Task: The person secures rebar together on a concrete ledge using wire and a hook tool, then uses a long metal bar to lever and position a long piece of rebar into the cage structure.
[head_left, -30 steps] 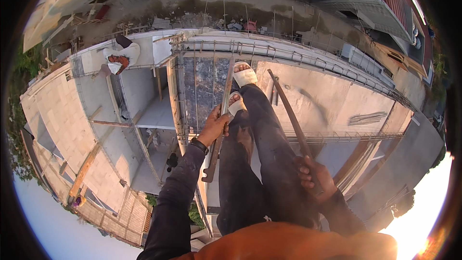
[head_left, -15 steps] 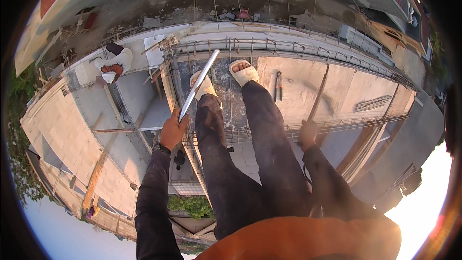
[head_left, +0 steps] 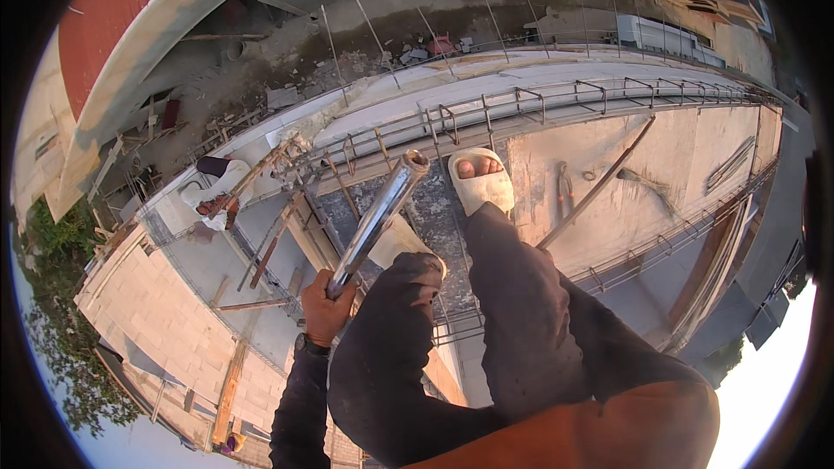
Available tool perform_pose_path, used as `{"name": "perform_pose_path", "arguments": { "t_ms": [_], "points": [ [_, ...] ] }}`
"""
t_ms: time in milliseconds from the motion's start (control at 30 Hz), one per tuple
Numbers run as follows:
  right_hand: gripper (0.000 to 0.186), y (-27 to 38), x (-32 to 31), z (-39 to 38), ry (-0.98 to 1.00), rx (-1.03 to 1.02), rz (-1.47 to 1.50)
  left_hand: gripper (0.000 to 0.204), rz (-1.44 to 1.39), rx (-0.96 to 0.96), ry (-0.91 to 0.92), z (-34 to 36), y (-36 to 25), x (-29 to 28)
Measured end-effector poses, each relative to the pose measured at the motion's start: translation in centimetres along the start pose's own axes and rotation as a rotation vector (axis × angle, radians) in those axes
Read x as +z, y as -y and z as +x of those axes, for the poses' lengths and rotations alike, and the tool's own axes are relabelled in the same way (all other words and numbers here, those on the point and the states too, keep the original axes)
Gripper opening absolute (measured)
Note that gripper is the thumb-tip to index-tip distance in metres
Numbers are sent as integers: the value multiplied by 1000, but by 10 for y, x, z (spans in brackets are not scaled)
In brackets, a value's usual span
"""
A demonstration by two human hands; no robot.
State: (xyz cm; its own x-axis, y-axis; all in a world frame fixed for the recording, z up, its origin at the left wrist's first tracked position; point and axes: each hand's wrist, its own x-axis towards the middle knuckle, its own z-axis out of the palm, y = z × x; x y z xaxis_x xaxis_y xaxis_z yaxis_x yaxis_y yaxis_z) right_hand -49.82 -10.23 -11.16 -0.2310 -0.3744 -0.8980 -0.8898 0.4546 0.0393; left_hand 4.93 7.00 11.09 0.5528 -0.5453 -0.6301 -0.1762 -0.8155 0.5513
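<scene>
Steel pipe slanting left of centre, above the dark panel | left hand wrapped round its near part | right hand hidden, grip I cannot tell | risk: pipe's tip may catch the far rebar cage if swung while stepping

Vs 0.5 s ago: left knee bent deeper. Left hand has tipped silver pipe nearer end-on, hollow mouth now showing. Right hand gone from view behind right leg. Rusty bar slants more.
</scene>
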Motion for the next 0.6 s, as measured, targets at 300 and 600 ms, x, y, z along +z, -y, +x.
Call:
{"name": "perform_pose_path", "arguments": {
  "t_ms": [300, 600],
  "points": [
    [55, 36, 5, 57, 303, -363, -577, 34, 18, -41, -142, 9, 18, -3],
    [76, 468, -148, -183, -146, -1560, -352, 29, 466, 115, -233, -10, -51, -91]
  ]
}}
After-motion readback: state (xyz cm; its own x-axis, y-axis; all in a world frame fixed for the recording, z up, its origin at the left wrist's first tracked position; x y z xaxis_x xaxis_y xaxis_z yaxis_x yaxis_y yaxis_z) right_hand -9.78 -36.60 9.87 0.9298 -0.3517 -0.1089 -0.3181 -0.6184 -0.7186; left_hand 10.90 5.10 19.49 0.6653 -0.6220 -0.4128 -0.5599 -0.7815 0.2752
